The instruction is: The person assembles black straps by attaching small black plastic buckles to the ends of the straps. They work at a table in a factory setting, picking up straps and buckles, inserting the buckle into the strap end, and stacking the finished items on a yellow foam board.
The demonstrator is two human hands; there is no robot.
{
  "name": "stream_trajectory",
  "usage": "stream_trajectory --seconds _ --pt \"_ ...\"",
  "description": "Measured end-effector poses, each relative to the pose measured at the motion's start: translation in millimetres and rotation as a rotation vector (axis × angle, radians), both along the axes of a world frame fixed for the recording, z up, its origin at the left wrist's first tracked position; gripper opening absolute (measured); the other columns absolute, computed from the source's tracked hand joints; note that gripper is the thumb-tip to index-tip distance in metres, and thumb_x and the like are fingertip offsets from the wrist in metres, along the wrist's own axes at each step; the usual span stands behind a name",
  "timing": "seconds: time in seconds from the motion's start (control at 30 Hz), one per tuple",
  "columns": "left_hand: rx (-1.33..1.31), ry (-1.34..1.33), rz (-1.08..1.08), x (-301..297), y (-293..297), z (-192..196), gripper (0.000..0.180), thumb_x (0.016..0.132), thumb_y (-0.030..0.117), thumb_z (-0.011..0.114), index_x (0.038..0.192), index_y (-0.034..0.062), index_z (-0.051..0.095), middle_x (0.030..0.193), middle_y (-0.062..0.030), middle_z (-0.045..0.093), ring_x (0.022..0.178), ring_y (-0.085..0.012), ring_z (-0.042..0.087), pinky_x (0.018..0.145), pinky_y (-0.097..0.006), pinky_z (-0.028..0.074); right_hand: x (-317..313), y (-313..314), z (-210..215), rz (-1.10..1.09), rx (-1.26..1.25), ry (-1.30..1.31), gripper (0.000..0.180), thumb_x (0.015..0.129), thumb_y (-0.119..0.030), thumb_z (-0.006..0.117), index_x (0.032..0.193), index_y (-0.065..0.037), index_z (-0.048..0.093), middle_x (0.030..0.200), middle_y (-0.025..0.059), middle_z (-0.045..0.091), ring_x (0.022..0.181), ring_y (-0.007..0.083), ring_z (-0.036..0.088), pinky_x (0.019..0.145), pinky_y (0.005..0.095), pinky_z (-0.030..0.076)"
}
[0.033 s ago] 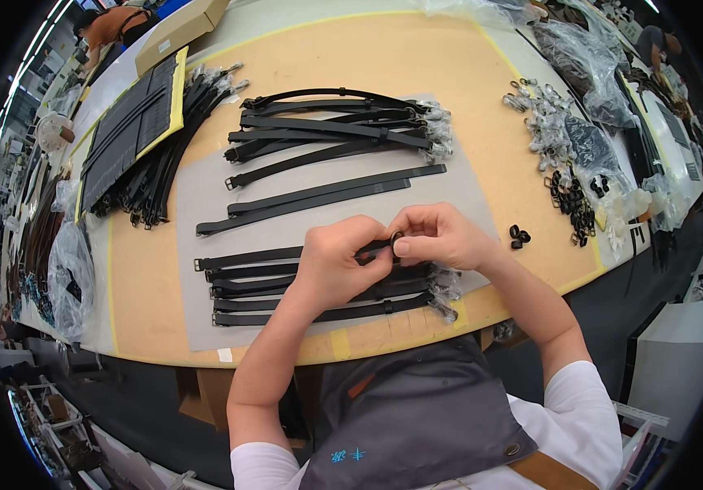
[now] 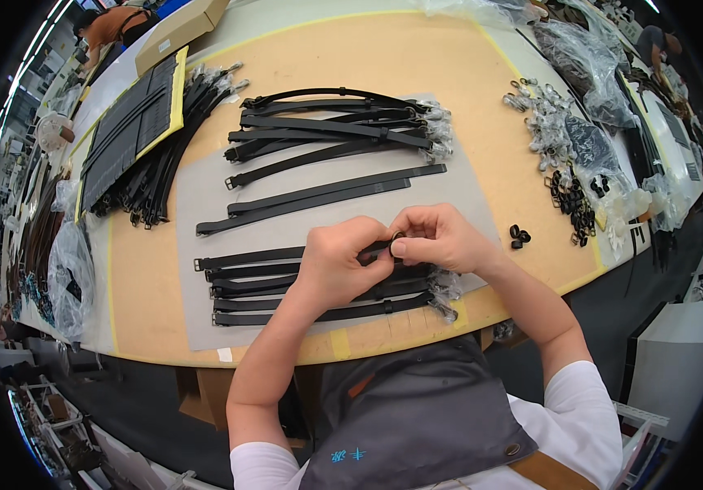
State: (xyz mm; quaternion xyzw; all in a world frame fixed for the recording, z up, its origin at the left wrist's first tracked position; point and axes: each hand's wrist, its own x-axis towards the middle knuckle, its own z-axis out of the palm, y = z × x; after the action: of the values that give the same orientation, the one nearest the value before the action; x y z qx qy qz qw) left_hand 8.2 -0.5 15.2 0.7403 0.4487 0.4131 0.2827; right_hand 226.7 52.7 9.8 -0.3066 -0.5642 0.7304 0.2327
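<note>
A yellow-edged tan tabletop [image 2: 368, 57] stands above a dark floor [image 2: 143, 394]. Strip lights [image 2: 42, 33] glow at far left; at right stands what may be a white cabinet [image 2: 682, 355], lower left a rack [image 2: 59, 425].

Smooth, leather-like straps [image 2: 311, 205] (low sheen), matt cloth apron [image 2: 425, 408]

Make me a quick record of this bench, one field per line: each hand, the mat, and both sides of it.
Left hand: holding a black strap
Right hand: pinching a small black loop beside the left fingertips
Grey mat: groups of straps above and below, many with plastic-wrapped clasps at their right ends
Right of mat: loose black loops
Left of mat: dark board with yellow edging, bundled straps beside it
Unclear: whether the pinched loop encircles the strap
</note>
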Motion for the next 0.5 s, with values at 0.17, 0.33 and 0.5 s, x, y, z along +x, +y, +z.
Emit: stream_trajectory --seconds 0.17,0.33,0.5 --pt "0.016 0.015 -0.006 4.1 -0.5 -2.6 0.022 0.077 0.001 0.081 0.097 0.0013 0.072 0.084 -0.0071 0.073 0.07 -0.0125 0.067 0.062 -0.027 0.055 -5.3 -5.6 -0.8 -0.102 0.26 -0.162 0.016 0.093 -0.015 0.076 0.093 0.0 0.073 0.081 -0.0011 0.068 0.072 0.0027 0.057 0.063 0.0222 0.048" --pt "-0.031 -0.016 0.003 2.4 0.7 -0.3 0.025 0.079 0.004 0.082 0.099 0.0005 0.066 0.084 -0.0072 0.072 0.072 -0.0124 0.067 0.062 -0.026 0.055 -2.7 -1.5 2.2 -0.094 -0.01 -0.082 0.016 0.095 -0.016 0.075 0.091 -0.001 0.071 0.079 -0.0012 0.067 0.069 0.0035 0.058 0.06 0.0218 0.047" --pt "-0.037 0.008 -0.031 -1.1 2.9 -0.3 0.024 0.08 0.003 0.082 0.097 0.0004 0.065 0.082 -0.0058 0.069 0.069 -0.0102 0.064 0.06 -0.025 0.054 1.0 2.1 -4.4 -0.046 -0.097 -0.001 0.015 0.099 -0.015 0.073 0.092 -0.001 0.07 0.079 -0.0001 0.067 0.068 0.0049 0.059 0.06 0.0222 0.048"
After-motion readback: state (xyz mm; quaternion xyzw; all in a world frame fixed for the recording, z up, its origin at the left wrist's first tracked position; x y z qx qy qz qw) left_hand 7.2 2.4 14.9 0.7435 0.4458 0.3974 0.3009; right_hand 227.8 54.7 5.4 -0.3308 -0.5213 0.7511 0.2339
